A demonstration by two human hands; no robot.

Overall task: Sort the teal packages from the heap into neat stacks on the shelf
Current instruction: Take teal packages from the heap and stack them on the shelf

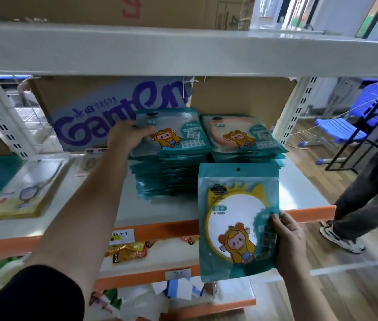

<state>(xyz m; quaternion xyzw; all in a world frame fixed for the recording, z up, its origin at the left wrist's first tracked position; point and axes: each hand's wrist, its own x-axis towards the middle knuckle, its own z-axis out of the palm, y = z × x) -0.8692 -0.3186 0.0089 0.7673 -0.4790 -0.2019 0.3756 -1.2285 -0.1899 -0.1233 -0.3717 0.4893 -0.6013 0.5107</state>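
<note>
While the left hand (128, 134) grips the top package (171, 133) of the left stack (160, 179), likely squaring it, the right hand (290, 242) pinches another teal package (236, 205) upright by its edge before the shelf (306, 193), ready to add.

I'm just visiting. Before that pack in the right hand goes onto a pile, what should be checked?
1. Grip on the held pack: ok, the right hand pinches its right edge.
2. Pack facing: ok, print forward, hang hole up.
3. Right stack top free: ok, nothing over it.
4. Left stack top free: not ok, the left hand holds the top pack by its corner.
5. Left stack edges square: not ok, lower packs jut unevenly.
6. Bystander's legs clear of the shelf: ok, they stand off to the right.
</note>
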